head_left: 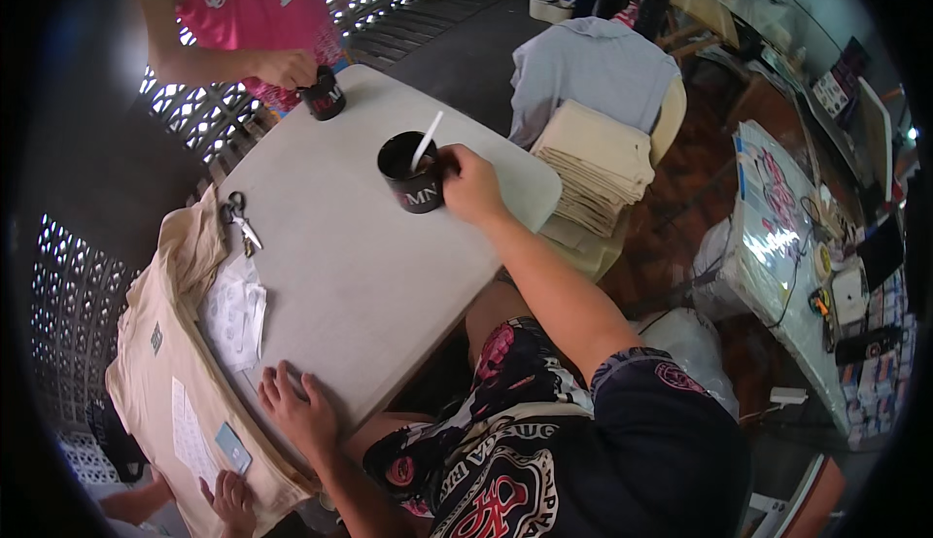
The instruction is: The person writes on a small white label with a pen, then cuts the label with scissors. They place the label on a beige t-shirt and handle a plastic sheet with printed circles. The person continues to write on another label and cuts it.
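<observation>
My right hand (470, 184) is closed round the handle of a black mug (418, 193) with pale lettering, which is at the right part of the table. A white spoon (428, 139) leans in the mug, its handle sticking up over the rim. At the table's near left edge my left hand (297, 410) lies with its fingers spread, holding nothing. It is beside a beige shirt (160, 295) and below some white paper sheets (233, 310).
Across the white table (321, 217), a person in pink holds another black mug (324, 99). Scissors (240, 222) lie at the left edge. A co-worker's hand (231, 501) rests on the shirt. A chair bears folded beige cloth (593, 159) and a grey garment (593, 71).
</observation>
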A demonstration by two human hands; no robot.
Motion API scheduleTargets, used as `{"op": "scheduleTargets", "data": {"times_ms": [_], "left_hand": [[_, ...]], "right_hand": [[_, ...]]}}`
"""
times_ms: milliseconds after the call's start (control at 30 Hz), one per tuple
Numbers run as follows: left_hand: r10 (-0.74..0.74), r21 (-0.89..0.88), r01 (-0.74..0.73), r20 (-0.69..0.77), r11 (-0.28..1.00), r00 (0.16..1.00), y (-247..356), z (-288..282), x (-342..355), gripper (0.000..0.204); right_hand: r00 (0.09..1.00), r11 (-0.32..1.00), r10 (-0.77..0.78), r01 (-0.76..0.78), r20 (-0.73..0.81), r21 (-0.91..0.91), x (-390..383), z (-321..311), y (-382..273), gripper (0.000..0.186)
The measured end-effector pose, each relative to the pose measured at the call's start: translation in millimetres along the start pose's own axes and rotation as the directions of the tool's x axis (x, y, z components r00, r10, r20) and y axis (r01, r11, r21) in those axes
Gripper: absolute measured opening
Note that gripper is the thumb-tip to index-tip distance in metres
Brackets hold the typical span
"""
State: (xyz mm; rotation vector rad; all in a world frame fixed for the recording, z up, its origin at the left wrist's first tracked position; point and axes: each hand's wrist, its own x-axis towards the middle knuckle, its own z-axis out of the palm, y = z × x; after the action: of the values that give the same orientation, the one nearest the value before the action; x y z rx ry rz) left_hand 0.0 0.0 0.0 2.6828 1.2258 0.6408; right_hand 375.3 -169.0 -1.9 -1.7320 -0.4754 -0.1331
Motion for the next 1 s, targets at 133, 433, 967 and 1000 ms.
{"op": "scheduleTargets", "data": {"times_ms": [133,433,967,1000], "left_hand": [[0.008,0.039,-0.007,-0.031,0.999,0.999,-5,1,-4,0.042],[0.097,-0.015,-0.097,-0.014,0.995,0.995,13,-1,9,0.040],[-0.037,-0.093,0.030,-0.081,0.995,0.996,3,-14,-10,0.042],[-0.025,-0.095,0.015,-0.101,0.995,0.995,3,-14,-10,0.042]], "right_hand": [[0.999,0.999,-0.033,0.033,-0.016,0.002,0,5,6,0.021],[0.970,0.994,-0.081,0.060,-0.228,-0.095,6,9,22,0.027],[0.989,0.953,0.142,-0.144,0.026,0.268,36,-18,53,0.031],[0.991,0.954,0.136,-0.136,0.021,0.266,36,-18,53,0.031]]}}
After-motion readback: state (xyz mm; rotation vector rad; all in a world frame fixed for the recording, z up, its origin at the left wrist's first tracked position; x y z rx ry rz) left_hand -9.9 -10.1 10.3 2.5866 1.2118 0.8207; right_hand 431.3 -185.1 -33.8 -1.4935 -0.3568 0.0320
